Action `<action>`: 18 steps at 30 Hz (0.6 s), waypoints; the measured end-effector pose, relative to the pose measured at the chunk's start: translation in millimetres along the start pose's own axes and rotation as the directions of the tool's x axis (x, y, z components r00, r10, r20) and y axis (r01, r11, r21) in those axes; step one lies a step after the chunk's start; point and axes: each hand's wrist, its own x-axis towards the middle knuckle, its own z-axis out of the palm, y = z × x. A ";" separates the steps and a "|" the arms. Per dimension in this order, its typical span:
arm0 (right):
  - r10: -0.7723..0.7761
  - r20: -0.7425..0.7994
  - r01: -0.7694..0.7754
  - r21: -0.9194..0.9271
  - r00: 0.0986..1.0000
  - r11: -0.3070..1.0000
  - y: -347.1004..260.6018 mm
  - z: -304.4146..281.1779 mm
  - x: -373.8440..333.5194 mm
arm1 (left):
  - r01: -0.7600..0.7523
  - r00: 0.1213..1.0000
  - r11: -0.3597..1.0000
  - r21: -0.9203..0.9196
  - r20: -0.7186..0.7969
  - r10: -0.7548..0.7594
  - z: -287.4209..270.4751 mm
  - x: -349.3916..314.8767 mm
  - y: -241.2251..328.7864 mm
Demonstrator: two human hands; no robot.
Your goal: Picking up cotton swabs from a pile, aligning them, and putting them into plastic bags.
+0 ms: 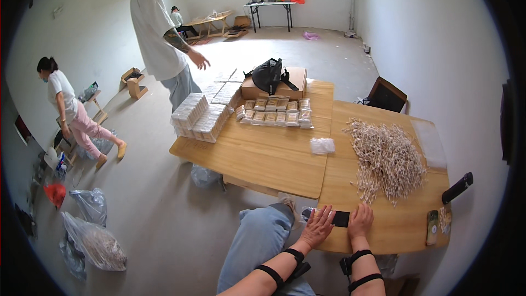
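Observation:
At the near edge of the table, my left hand (318,226) lies over a small clear plastic packet (308,214), fingers stretched out. A flat black rectangle (341,218) lies between my two hands. My right hand (360,220) rests at its right side with the fingers curled in; what they hold, if anything, is hidden. Beyond the hands spreads a big loose heap of cotton swabs (388,164). Left of the heap is a small stack of clear plastic bags (322,146). Farther back, several filled packets of swabs (275,112) stand in rows.
White packs (200,118) are stacked at the table's left. A black cap-like bag (269,75) sits on a cardboard box (298,78). A black cylinder (457,188) and a phone (432,227) are at the right edge. One person (159,33) stands behind the table; another (71,107) walks at left.

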 end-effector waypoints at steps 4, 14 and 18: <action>-0.009 -0.017 0.008 -0.010 1.000 1.000 2.5 4.3 1.0 | 0.010 0.999 1.000 -0.004 -0.031 -0.010 2.5 -0.6 -2.2; 0.021 0.013 -0.021 -0.002 1.000 1.000 5.2 9.2 0.1 | 0.051 0.999 0.998 0.037 -0.004 -0.051 2.3 -0.7 -2.2; 0.030 0.002 -0.030 -0.002 1.000 1.000 4.9 10.3 -0.1 | 0.037 0.999 0.998 0.060 0.004 -0.037 2.0 -0.7 -2.3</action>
